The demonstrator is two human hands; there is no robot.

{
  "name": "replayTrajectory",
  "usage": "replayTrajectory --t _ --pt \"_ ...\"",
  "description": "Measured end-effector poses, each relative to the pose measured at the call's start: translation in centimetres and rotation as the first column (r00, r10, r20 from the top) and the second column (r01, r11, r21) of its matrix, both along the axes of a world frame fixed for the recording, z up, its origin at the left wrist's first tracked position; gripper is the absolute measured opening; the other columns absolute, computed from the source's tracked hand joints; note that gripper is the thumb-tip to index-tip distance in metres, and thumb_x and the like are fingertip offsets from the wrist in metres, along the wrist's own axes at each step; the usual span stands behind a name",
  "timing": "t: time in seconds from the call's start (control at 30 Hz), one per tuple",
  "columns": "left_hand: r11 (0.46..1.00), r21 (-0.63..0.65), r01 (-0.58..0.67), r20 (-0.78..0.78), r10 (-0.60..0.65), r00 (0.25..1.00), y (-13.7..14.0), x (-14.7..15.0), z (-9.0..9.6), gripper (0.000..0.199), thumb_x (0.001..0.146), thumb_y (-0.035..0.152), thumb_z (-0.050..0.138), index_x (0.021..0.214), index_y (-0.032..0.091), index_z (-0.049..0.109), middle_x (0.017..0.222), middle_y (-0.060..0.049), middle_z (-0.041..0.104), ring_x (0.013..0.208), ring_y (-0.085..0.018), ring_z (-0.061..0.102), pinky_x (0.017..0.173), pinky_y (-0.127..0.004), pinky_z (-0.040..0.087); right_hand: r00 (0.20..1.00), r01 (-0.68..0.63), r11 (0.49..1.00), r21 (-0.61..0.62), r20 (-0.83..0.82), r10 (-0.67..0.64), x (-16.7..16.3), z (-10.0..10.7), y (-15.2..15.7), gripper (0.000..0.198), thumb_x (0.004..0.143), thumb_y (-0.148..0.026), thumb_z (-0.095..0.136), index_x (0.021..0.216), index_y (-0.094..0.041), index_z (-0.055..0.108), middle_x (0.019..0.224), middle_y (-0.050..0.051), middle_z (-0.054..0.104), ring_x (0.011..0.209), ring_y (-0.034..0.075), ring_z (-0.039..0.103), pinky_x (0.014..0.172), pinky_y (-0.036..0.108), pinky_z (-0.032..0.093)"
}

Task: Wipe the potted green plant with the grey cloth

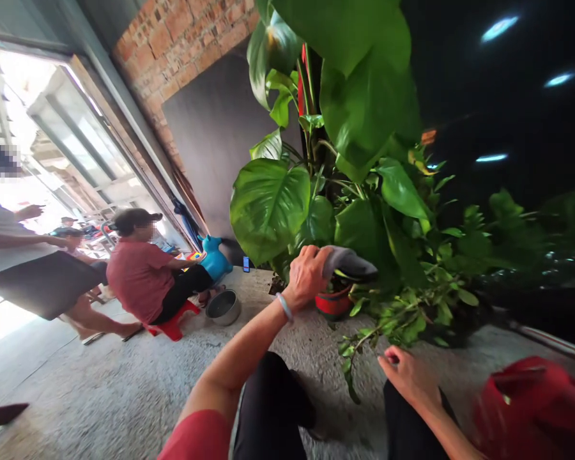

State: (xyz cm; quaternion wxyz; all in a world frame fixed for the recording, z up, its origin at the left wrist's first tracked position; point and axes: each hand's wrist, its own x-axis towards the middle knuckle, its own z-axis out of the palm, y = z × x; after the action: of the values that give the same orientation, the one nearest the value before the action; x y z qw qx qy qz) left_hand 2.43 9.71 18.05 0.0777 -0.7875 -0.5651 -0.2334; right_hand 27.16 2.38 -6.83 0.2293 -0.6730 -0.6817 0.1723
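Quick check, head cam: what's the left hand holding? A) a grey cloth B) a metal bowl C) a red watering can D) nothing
A: the left hand is closed around a grey cloth, raised against the big-leafed plant above the red pot; the metal bowl sits on the floor well apart from it.

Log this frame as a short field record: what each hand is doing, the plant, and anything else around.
left hand: raised, gripping a grey cloth against the plant
right hand: low by a trailing stem; grip unclear
plant: large-leaved plant in a red pot
floor: metal bowl, red container
others: seated person on a red stool
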Motion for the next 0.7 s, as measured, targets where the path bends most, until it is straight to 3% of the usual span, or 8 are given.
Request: replayTrajectory --t 0.07,0.13,0.23,0.3,0.37,0.53,0.7 --pt "0.997 -0.070 -0.041 -0.009 0.041 0.999 2.0 1.8 -1.5 0.050 0.095 0.015 0.059 0.144 0.025 0.065 0.128 -0.012 0.065 0.122 -0.029 0.058 0.098 -0.038 0.055 1.000 -0.004 1.000 0.020 -0.001 0.004 -0.4 0.1 -0.1 0.021 0.089 -0.038 0.054 0.083 -0.026 0.070 0.088 0.006 0.081 0.082 0.027 0.076 0.074 0.035 0.048" --pt "0.976 -0.216 -0.015 -0.013 0.013 1.000 2.6 3.1 -4.9 0.048 0.091 0.018 0.067 0.139 0.023 0.068 0.127 -0.015 0.066 0.122 -0.032 0.058 0.098 -0.040 0.055 1.000 0.004 0.999 0.040 0.004 -0.004 -0.4 0.2 -0.1 0.020 0.088 -0.037 0.056 0.084 -0.026 0.071 0.089 0.007 0.081 0.084 0.028 0.076 0.075 0.035 0.048" --pt "0.914 -0.376 0.154 0.059 -0.142 0.988 0.9 3.1 -9.9 0.051 0.081 0.017 0.078 0.131 0.025 0.072 0.124 -0.016 0.067 0.120 -0.036 0.060 0.101 -0.044 0.054 0.999 0.029 0.998 0.050 0.014 -0.030 0.5 0.3 -0.2 0.021 0.087 -0.039 0.057 0.083 -0.026 0.073 0.089 0.009 0.081 0.086 0.030 0.075 0.076 0.037 0.049" --pt "0.887 -0.403 0.226 0.116 -0.196 0.974 -0.6 2.1 -11.2 0.052 0.077 0.013 0.079 0.126 0.027 0.074 0.123 -0.015 0.068 0.119 -0.036 0.061 0.102 -0.045 0.054 0.999 0.036 0.998 0.047 0.022 -0.037 1.2 0.4 -0.2 0.022 0.087 -0.039 0.056 0.083 -0.026 0.074 0.090 0.009 0.081 0.089 0.032 0.075 0.077 0.039 0.050" --pt "0.893 -0.401 0.203 0.135 -0.162 0.978 -1.3 0.9 -10.8 0.048 0.076 0.013 0.077 0.122 0.027 0.074 0.120 -0.014 0.068 0.115 -0.035 0.062 0.102 -0.045 0.054 0.999 0.033 0.999 0.042 0.035 -0.035 1.7 0.4 -0.2 0.023 0.088 -0.038 0.055 0.084 -0.026 0.074 0.090 0.010 0.081 0.092 0.033 0.074 0.080 0.040 0.050" --pt "0.953 -0.290 0.087 0.125 -0.053 0.991 -0.5 -0.5 -7.4 0.040 0.085 0.022 0.074 0.126 0.022 0.073 0.114 -0.014 0.068 0.115 -0.034 0.063 0.104 -0.046 0.053 0.998 0.010 0.999 0.039 0.064 -0.012 1.5 0.5 -0.1 0.025 0.090 -0.038 0.054 0.090 -0.024 0.076 0.093 0.009 0.081 0.095 0.031 0.073 0.083 0.039 0.050" --pt "0.951 -0.297 0.089 0.052 -0.077 0.996 -1.1 -0.2 -6.9 0.051 0.081 0.020 0.073 0.132 0.024 0.072 0.113 -0.011 0.069 0.114 -0.031 0.065 0.100 -0.041 0.057 0.997 0.002 0.999 0.035 0.078 -0.005 1.2 0.7 -0.2 0.023 0.090 -0.037 0.058 0.090 -0.022 0.076 0.093 0.011 0.081 0.091 0.033 0.074 0.081 0.040 0.050"
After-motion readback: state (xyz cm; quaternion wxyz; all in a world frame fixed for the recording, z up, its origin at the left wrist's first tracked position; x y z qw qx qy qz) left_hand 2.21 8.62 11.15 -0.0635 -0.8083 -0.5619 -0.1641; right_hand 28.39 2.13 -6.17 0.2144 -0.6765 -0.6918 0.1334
